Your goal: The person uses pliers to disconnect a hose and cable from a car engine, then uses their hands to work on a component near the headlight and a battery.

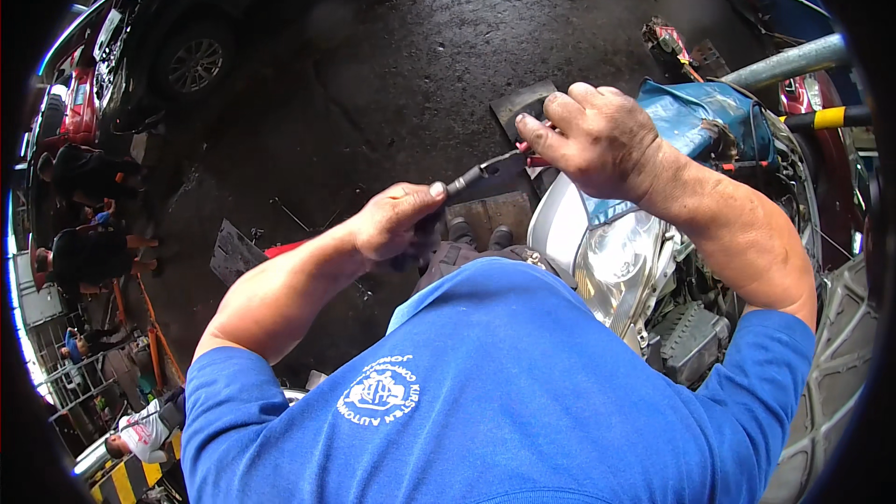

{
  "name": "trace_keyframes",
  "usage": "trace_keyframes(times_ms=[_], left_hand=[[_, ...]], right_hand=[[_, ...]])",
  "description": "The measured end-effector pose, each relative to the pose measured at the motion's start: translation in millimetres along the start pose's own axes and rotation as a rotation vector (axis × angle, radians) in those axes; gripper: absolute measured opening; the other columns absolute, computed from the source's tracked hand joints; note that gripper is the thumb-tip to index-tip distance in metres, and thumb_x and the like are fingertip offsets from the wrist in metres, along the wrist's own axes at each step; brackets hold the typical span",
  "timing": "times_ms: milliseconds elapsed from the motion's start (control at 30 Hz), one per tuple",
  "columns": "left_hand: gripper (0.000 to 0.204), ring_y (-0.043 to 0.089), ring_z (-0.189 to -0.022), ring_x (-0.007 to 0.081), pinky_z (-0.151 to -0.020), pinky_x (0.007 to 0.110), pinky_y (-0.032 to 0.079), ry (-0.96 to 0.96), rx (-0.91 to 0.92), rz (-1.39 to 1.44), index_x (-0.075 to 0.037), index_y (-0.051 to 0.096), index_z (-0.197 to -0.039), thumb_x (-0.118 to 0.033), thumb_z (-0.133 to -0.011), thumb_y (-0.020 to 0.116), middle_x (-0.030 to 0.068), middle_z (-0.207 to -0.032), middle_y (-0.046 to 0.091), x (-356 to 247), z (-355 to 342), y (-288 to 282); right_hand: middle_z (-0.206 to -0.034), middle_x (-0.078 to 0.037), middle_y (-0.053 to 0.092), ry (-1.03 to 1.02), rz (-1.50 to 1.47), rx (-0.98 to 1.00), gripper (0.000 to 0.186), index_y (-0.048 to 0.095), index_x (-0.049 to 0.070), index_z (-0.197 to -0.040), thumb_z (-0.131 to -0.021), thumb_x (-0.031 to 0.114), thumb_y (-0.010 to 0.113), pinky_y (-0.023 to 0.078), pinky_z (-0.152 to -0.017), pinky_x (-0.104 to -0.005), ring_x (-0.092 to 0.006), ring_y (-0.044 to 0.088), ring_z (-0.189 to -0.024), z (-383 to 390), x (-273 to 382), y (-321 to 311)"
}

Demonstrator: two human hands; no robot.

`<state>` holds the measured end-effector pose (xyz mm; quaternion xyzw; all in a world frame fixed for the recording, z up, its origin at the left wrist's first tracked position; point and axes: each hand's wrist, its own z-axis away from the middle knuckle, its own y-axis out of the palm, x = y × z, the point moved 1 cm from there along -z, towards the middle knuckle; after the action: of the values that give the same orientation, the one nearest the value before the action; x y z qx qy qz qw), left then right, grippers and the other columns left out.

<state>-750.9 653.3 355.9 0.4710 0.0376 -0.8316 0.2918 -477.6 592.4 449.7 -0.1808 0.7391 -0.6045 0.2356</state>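
My left hand is closed around a slim dark rod-like tool, its thumb laid along it. The tool's thin, paler end slants up to the right, toward my right hand. That hand is closed too, thumb and fingers pinched by a small red piece at the tool's far end. Whether the red piece belongs to the tool or is separate, I cannot tell. Both hands are held up in front of my body, above the floor, apart from each other.
On my right is a car front with a clear headlight, exposed engine parts and a blue cover. A board lies by my shoes. A dark car's wheel stands far left; several people are at left. A red jack stands beyond.
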Motion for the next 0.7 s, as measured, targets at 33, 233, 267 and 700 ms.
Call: trace_keyframes(times_ms=[33, 233, 267, 700], left_hand=[[0.054, 0.042, -0.047, 0.0159, -0.046, 0.033, 0.035, -0.085, 0.283, 0.362, -0.01, 0.046, -0.062, -0.051, -0.097, 0.047, 0.0008, -0.052, 0.041, 11.2, -2.1, 3.2], [0.049, 0.046, -0.049, 0.0173, -0.048, 0.034, 0.038, -0.004, 0.079, -0.003, -0.005, 0.052, -0.066, -0.042, -0.098, 0.05, 0.0013, -0.055, 0.046, 9.2, -17.6, 0.4], [0.045, 0.051, -0.051, 0.0191, -0.049, 0.036, 0.042, 0.137, -0.06, -0.389, -0.002, 0.055, -0.07, -0.037, -0.098, 0.051, 0.004, -0.056, 0.052, 0.8, -19.9, -1.2], [0.026, 0.058, -0.057, 0.0317, -0.054, 0.042, 0.046, 0.797, -0.167, -1.325, -0.005, 0.055, -0.066, -0.021, -0.08, 0.07, 0.0105, -0.06, 0.055, -36.6, -18.6, -24.8]], right_hand=[[-0.082, -0.006, 0.057, -0.072, 0.027, -0.078, 0.028, 0.066, 0.01, -0.102, -0.078, 0.024, 0.066, 0.053, -0.061, -0.0348, -0.0214, 0.062, -0.076, -2.8, -0.6, -4.8], [-0.086, -0.011, 0.06, 0.053, -0.081, 0.249, 0.026, 0.066, 0.009, -0.104, -0.081, 0.021, 0.065, 0.055, -0.072, -0.0396, -0.0269, 0.065, -0.084, -2.8, 6.8, -5.4], [-0.086, -0.011, 0.06, 0.061, -0.08, 0.254, 0.026, 0.066, 0.009, -0.104, -0.081, 0.021, 0.065, 0.055, -0.072, -0.0396, -0.0269, 0.065, -0.084, -0.9, 7.6, -4.0], [-0.081, -0.015, 0.067, 0.56, -1.231, 0.779, 0.039, 0.067, 0.006, -0.11, -0.072, 0.013, 0.061, 0.048, -0.067, -0.0381, -0.0225, 0.062, -0.074, 15.7, 21.5, 48.9]])
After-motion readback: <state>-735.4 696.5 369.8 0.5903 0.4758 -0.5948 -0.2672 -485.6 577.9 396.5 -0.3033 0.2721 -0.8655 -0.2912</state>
